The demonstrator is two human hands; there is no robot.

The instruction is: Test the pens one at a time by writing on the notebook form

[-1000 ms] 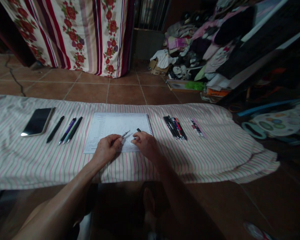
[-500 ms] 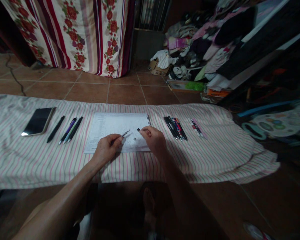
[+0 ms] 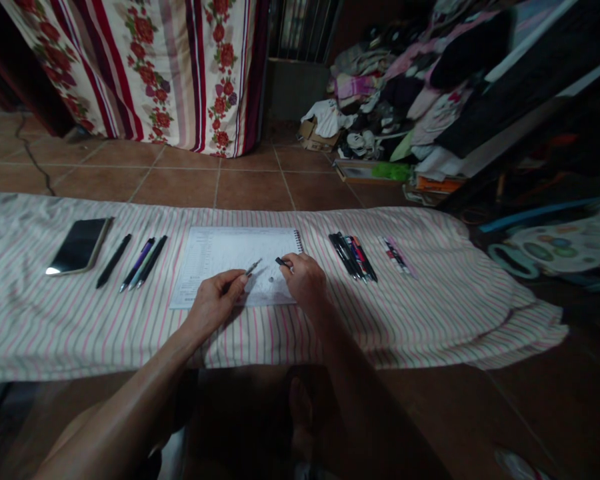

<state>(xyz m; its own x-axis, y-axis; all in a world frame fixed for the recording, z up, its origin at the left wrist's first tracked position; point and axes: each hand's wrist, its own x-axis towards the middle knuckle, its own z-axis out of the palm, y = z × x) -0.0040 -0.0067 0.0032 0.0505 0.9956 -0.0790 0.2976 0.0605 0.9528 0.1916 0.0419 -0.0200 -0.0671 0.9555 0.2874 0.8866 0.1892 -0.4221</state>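
Above a spiral notebook (image 3: 245, 241), my left hand (image 3: 216, 295) pinches a slim pen (image 3: 253, 267) whose thin metallic tip points up and to the right. My right hand (image 3: 307, 279) is closed on a short black pen part (image 3: 282, 263); its exact kind is too small to make out. The two held pieces are apart, with a narrow gap between them. On the page below lies a small grey piece (image 3: 271, 279), between the hands. Fingers hide the rear of both held pieces.
Several pens (image 3: 147, 263) and a phone (image 3: 79, 245) lie to the left on the striped cloth (image 3: 430, 307). More pens (image 3: 353, 257) lie right of the notebook, with slim patterned pens (image 3: 397, 257) beyond. A clothes pile (image 3: 380, 100) stands behind on the tiled floor.
My right hand has turned slightly, so more of the black part shows. My left hand keeps its pinch on the pen. The whole view has shifted very slightly.
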